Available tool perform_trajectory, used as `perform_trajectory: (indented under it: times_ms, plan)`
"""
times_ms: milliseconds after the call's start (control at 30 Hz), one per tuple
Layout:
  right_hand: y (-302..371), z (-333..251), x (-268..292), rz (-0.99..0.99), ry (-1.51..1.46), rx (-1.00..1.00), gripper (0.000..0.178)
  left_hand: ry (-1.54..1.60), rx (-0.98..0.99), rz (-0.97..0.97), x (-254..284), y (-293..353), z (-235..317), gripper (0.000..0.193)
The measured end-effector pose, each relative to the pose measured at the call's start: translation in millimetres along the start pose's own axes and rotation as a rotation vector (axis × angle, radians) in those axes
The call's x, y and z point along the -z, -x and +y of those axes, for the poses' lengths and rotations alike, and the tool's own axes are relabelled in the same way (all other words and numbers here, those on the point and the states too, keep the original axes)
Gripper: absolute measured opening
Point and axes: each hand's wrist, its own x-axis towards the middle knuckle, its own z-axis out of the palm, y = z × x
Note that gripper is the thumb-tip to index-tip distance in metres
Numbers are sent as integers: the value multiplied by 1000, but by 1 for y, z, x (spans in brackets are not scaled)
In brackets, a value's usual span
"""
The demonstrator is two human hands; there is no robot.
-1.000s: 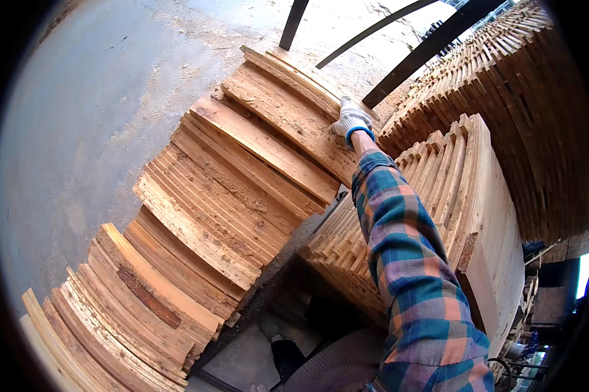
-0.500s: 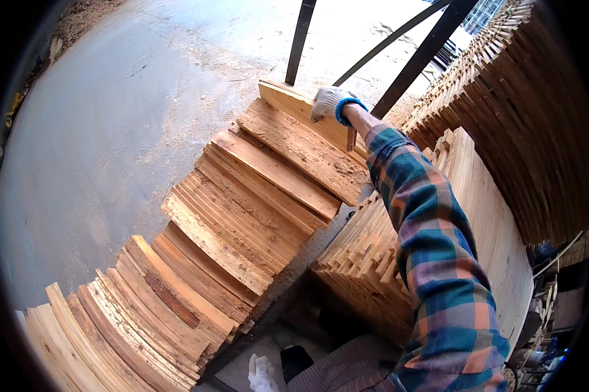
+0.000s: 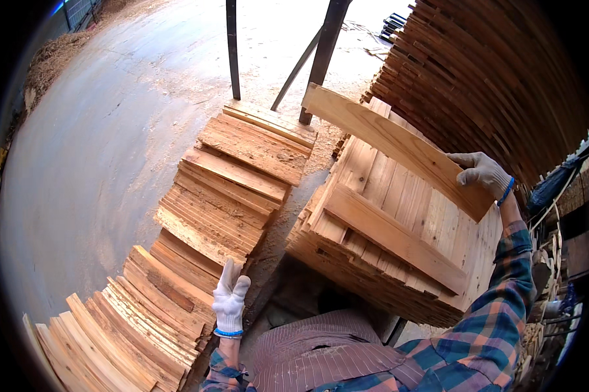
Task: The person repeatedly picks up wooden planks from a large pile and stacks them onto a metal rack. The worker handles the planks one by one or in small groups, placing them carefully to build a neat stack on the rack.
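My gloved right hand [image 3: 483, 175] grips a wide wooden board [image 3: 392, 140] near its right end, thumb and fingers around its edge. The board is held tilted above a stack of flat planks [image 3: 432, 222], its far end reaching toward the dark posts. Another loose board [image 3: 392, 236] lies slantwise on top of that stack. My gloved left hand [image 3: 231, 299] has its fingers stretched out and holds nothing. It hovers at the right edge of a long row of boards [image 3: 209, 215] standing on edge side by side.
A tall stack of planks [image 3: 464, 72] rises behind the right-hand pile. Dark metal posts [image 3: 320, 62] stand at the far end of the row. Grey floor [image 3: 92, 150] with scattered sawdust spreads to the left. Sticks and clutter [image 3: 549, 281] lie at the far right.
My right hand has lifted a board from the far end of the row and brought it right, over the plank stack. My left hand has risen farther into view.
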Motion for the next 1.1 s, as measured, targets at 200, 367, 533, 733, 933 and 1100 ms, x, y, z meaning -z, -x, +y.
perform_trajectory:
  times_ms: [200,367,533,733,933,1100]
  plan:
    - [-8,192,17,300,627,-371,80,-698,-962,-779,-200,-48,156,100]
    - [-56,98,-48,127,889,-199,114,-1412,-935,-1305,-308,-51,135,102]
    - [-65,119,-17,83,837,-192,113,-1480,-931,-1342,-326,-54,123,105]
    - [-70,143,28,225,751,-199,119,-1143,-690,-521,-348,-114,122,123]
    - [-64,158,69,271,735,-243,120,-1448,-298,-196,-399,-188,113,109]
    - [-94,157,77,256,735,-197,116,-1489,-203,-193,-406,-190,119,110]
